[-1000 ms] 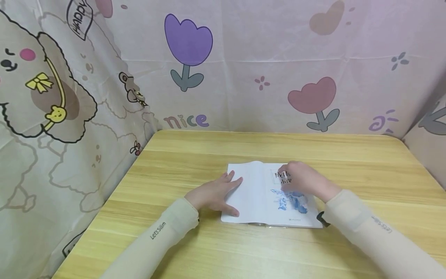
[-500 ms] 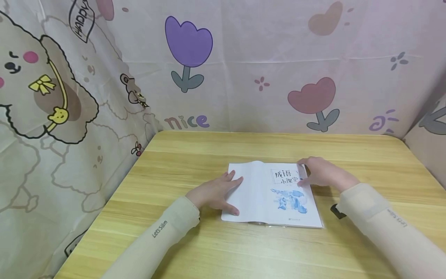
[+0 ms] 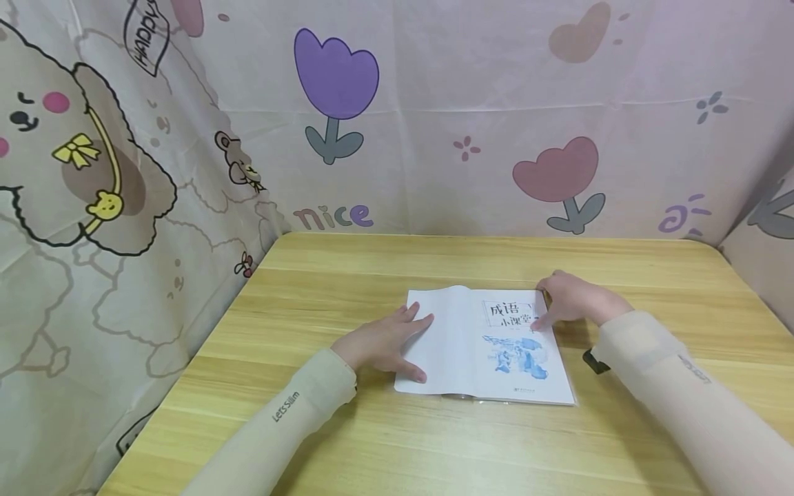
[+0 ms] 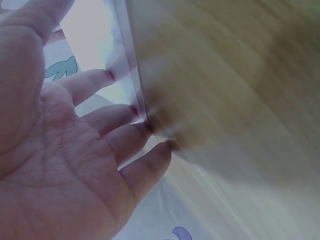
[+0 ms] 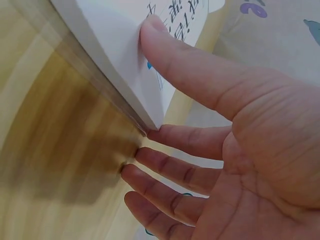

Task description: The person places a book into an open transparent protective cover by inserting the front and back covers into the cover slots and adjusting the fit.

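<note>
A book (image 3: 513,382) lies spread on the table, its blank white left page (image 3: 442,344) beside a right page with black Chinese characters and a blue drawing (image 3: 517,358). My left hand (image 3: 384,342) rests on the left page's outer edge, fingers straight and spread; in the left wrist view the fingertips (image 4: 135,111) stand right at the book's edge. On the other side, my right hand (image 3: 577,300) is at the upper right corner. There the thumb (image 5: 172,47) touches the printed page, while the index finger (image 5: 187,141) meets the corner and the other fingers extend below it.
The wooden table (image 3: 347,441) reaches back to a hanging cloth (image 3: 428,172) printed with tulips and cartoon animals. More of this cloth hangs at the left side. A black band (image 3: 597,362) shows under my right sleeve (image 3: 657,358).
My right hand has moved from over the printed characters rightward to the page's upper right corner, uncovering the title and drawing. The left hand has stayed on the left page.
</note>
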`<act>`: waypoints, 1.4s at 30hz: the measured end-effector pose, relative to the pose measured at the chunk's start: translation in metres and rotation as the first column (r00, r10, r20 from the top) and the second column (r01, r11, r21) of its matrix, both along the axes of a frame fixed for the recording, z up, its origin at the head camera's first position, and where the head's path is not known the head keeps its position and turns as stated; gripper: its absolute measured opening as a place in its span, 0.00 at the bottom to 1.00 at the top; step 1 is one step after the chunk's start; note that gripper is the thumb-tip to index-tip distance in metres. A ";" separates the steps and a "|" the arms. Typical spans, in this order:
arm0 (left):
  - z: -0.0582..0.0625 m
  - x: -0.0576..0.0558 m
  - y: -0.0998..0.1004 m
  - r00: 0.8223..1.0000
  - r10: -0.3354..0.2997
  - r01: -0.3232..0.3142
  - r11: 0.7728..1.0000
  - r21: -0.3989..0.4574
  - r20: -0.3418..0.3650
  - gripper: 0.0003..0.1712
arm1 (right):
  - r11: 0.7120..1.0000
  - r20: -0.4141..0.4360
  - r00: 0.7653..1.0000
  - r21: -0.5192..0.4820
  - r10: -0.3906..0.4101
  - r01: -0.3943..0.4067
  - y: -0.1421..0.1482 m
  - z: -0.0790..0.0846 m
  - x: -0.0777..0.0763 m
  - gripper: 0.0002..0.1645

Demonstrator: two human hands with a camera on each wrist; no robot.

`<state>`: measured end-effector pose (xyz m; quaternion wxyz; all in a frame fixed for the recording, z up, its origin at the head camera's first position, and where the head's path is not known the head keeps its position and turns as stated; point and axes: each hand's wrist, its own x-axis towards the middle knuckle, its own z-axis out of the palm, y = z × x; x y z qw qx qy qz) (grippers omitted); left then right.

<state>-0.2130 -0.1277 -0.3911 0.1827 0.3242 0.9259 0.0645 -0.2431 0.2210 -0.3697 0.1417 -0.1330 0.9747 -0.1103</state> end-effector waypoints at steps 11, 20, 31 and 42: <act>-0.003 0.000 0.000 1.000 -0.005 0.006 1.000 0.011 -0.016 0.62 | 1.000 -0.007 1.000 0.014 0.001 -0.001 0.000 0.001 -0.002 0.38; -0.006 0.000 -0.001 1.000 0.002 -0.002 1.000 0.011 -0.018 0.62 | 1.000 -0.041 0.999 0.001 -0.004 0.004 -0.003 -0.003 0.002 0.45; -0.005 0.000 -0.002 1.000 0.001 0.000 1.000 0.011 -0.017 0.63 | 1.000 -0.019 1.000 -0.005 -0.010 0.010 -0.001 -0.002 -0.008 0.45; -0.004 0.000 0.000 0.999 -0.013 0.014 1.000 0.028 -0.031 0.63 | 0.999 -0.020 0.999 -0.017 -0.035 0.035 0.004 -0.004 -0.011 0.61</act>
